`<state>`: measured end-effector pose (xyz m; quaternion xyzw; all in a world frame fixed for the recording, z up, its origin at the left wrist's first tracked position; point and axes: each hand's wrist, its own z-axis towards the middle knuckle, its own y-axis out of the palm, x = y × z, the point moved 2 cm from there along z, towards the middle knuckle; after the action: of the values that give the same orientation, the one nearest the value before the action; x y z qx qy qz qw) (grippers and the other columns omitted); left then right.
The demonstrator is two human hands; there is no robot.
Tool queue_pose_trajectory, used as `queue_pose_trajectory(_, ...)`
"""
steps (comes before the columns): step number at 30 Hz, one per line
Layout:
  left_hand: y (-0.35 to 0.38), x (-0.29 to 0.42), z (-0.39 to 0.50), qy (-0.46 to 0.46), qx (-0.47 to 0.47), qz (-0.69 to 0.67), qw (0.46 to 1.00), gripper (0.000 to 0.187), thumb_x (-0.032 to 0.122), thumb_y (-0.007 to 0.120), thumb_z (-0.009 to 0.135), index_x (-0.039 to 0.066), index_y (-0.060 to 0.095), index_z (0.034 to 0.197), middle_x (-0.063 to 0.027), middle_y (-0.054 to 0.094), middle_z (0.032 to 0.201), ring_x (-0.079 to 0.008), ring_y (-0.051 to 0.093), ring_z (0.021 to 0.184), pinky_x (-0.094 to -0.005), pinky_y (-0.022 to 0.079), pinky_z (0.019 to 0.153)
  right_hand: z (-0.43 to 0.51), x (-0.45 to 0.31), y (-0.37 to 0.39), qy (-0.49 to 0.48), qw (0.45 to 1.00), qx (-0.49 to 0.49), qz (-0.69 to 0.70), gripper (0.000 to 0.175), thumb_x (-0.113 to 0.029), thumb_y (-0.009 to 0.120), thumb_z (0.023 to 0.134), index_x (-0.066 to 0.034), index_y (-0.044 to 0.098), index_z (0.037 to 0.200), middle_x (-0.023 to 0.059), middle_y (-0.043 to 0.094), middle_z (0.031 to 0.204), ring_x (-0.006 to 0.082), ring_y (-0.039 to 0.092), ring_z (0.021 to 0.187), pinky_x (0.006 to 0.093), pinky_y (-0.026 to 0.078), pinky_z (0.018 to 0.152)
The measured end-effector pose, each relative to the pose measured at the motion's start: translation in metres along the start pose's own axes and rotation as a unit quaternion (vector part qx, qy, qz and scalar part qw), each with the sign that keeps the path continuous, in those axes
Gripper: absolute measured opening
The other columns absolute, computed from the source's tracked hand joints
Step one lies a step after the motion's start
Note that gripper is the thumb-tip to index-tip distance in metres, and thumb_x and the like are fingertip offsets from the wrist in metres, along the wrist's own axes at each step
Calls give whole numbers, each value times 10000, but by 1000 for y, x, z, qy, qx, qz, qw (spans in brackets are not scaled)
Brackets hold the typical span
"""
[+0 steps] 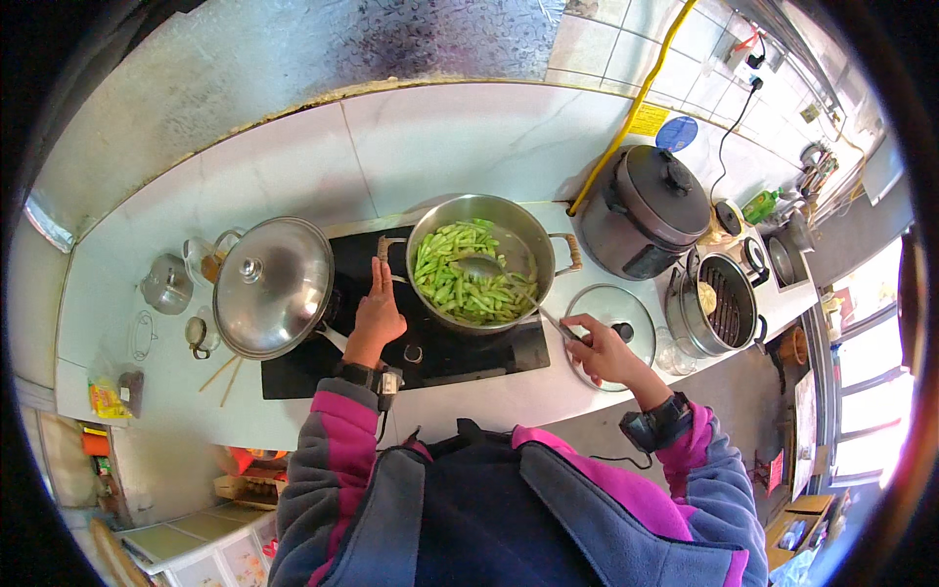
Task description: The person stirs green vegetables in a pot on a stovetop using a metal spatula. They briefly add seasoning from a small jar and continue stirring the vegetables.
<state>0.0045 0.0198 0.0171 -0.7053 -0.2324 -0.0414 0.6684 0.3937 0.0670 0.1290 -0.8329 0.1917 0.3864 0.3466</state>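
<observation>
My right hand (605,355) grips the handle of a metal ladle (482,267), whose bowl rests among chopped green beans (455,275). The beans fill the left and front of a stainless steel pot (546,242), and some liquid shows at its right. My left hand (376,321) is at the pot's left wrapped handle (384,250), two straight fingers reaching it and the thumb apart. Whether the other fingers grip is hidden. Under the pot lies a black glass cooktop (440,361). A glass lid (587,312) lies on the counter, partly beneath my right hand.
A lidded wok (282,293) stands on the cooktop's left. To the right are a dark electric pressure cooker (645,213) and a steamer pot (747,293) holding a bun (706,298). Chopsticks (229,381) lie at the left. A yellow hose (632,110) runs down the wall.
</observation>
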Motion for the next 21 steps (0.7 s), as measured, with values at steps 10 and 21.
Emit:
queue_pose_trajectory(10, -2, 2, 0, -3, -9, 17, 1000, 1044, 73, 656, 669, -36, 58, 1518, -213, -12, 1604, -397, 574, 1138, -436, 513, 861, 92, 29, 19, -27, 986, 166, -8, 426, -179, 574, 925, -90, 460, 1326, 111, 614, 697, 164, 549, 433, 331, 419, 379)
queue_pose_trajectory(21, 3, -2, 0, 9, 11, 13, 1000, 1045, 75, 658, 654, -39, 78, 1516, -217, 25, 1603, -385, 555, 1172, -436, 512, 846, 81, -7, 53, -96, 993, 61, -42, 413, -130, 610, 908, -52, 491, 1296, 142, 629, 697, 227, 612, 571, 370, 494, 549)
